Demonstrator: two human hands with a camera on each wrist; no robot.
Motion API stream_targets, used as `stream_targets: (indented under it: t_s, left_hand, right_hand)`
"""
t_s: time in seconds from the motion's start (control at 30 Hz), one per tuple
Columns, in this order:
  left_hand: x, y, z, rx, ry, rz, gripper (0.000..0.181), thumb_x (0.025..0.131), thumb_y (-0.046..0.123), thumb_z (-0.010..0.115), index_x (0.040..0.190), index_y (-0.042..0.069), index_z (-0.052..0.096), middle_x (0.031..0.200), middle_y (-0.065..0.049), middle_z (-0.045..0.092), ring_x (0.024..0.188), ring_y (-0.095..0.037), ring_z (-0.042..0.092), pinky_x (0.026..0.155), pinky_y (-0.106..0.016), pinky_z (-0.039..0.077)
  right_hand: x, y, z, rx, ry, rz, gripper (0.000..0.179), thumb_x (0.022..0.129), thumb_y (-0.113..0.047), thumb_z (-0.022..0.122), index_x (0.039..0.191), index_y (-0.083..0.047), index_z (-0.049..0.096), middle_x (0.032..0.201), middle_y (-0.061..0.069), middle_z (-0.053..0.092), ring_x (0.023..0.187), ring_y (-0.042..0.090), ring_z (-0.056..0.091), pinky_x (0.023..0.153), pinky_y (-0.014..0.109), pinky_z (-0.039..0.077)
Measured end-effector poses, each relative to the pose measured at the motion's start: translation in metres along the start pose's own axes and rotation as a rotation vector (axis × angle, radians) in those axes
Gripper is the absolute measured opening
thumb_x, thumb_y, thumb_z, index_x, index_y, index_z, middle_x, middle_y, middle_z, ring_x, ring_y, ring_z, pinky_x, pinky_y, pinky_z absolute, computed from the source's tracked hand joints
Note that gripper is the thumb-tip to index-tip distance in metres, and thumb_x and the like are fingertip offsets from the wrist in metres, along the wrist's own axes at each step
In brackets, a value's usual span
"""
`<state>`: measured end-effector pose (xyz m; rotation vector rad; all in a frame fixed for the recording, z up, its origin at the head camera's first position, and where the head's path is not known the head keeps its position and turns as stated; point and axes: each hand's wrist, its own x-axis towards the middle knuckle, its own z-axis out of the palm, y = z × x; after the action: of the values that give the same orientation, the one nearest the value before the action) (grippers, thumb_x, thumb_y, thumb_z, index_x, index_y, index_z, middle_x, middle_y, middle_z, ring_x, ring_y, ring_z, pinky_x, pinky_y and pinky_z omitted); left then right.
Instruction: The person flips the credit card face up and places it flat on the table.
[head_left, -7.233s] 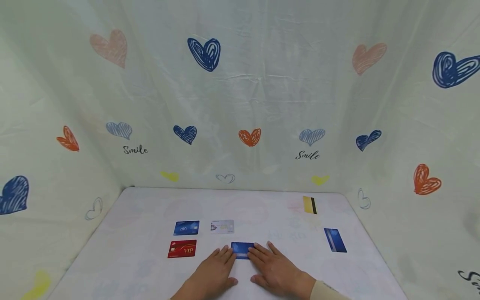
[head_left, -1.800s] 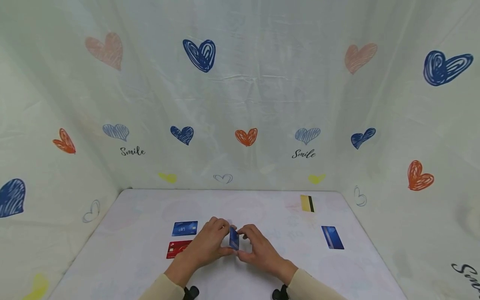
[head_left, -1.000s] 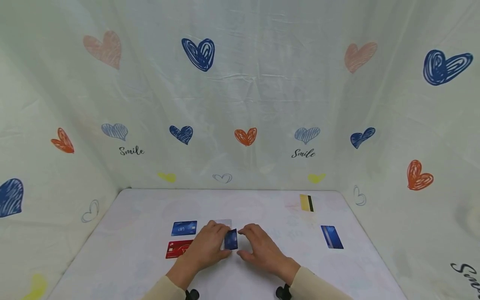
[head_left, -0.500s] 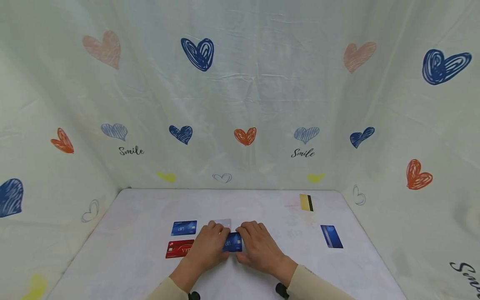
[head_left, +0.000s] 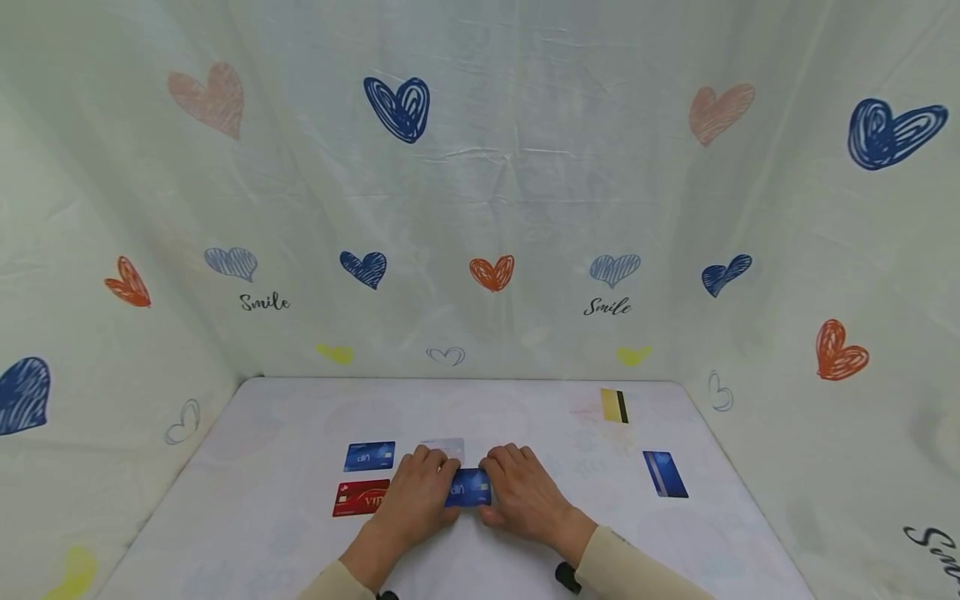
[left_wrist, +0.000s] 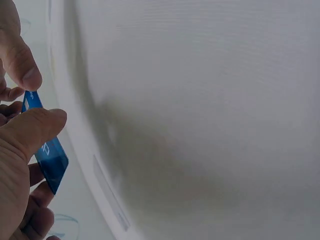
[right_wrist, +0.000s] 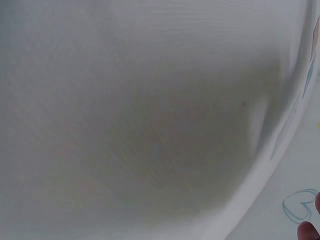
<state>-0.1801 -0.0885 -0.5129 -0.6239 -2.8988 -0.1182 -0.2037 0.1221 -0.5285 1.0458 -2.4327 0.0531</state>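
Between my two hands is a blue bank card [head_left: 470, 487], its lettered front with the chip facing up. My left hand [head_left: 422, 492] pinches its left end; in the left wrist view the thumb [left_wrist: 37, 127] lies across the card [left_wrist: 54, 167], with fingers behind it. At the other end, my right hand [head_left: 527, 498] grips the edge near the chip. In the right wrist view only a couple of fingertips [right_wrist: 307, 232] show at the lower right corner. A pale silver card [head_left: 450, 448] lies just behind, partly covered by the left hand.
On the white table [head_left: 285, 450], another blue card [head_left: 369, 456] lies left of the hands, above a red VIP card [head_left: 360, 497] that the left hand partly covers. Toward the right are a gold card [head_left: 614, 406] and a striped blue card [head_left: 665, 474]. Heart-printed cloth [head_left: 525, 200] surrounds the table.
The blue card first lay stripe side up under both hands. It was lifted and turned over, the right hand briefly apart from it. Now both hands hold it front up, slightly farther right.
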Motion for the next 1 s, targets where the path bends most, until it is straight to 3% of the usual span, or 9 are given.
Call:
stream_targets:
  t_s: [0.27, 0.63, 1.0]
  left_hand:
    - [-0.004, -0.004, 0.004, 0.028, 0.004, -0.005, 0.072, 0.071, 0.056, 0.081, 0.127, 0.015, 0.061, 0.118, -0.006, 0.061, 0.115, -0.025, 0.050, 0.098, -0.046, 0.045]
    - [-0.007, -0.007, 0.012, -0.012, -0.082, -0.040, 0.072, 0.070, 0.052, 0.082, 0.127, 0.013, 0.060, 0.118, -0.008, 0.059, 0.115, -0.029, 0.048, 0.099, -0.051, 0.044]
    - [-0.007, -0.007, 0.017, -0.020, -0.096, -0.034, 0.071, 0.068, 0.052, 0.083, 0.124, 0.014, 0.062, 0.117, -0.007, 0.059, 0.114, -0.029, 0.047, 0.097, -0.050, 0.043]
  right_hand:
    - [-0.004, 0.002, 0.008, -0.002, -0.044, 0.018, 0.059, 0.075, -0.059, 0.072, 0.111, -0.013, 0.060, 0.106, -0.002, 0.057, 0.093, 0.013, 0.051, 0.074, 0.028, 0.041]
    - [-0.003, -0.002, 0.016, 0.056, -0.119, 0.028, 0.054, 0.078, -0.056, 0.070, 0.111, -0.014, 0.061, 0.106, -0.003, 0.058, 0.093, 0.013, 0.052, 0.074, 0.028, 0.041]
    - [-0.005, -0.005, 0.023, 0.055, -0.202, 0.041, 0.053, 0.082, -0.056, 0.068, 0.114, -0.015, 0.061, 0.108, -0.004, 0.058, 0.095, 0.013, 0.051, 0.076, 0.027, 0.041]
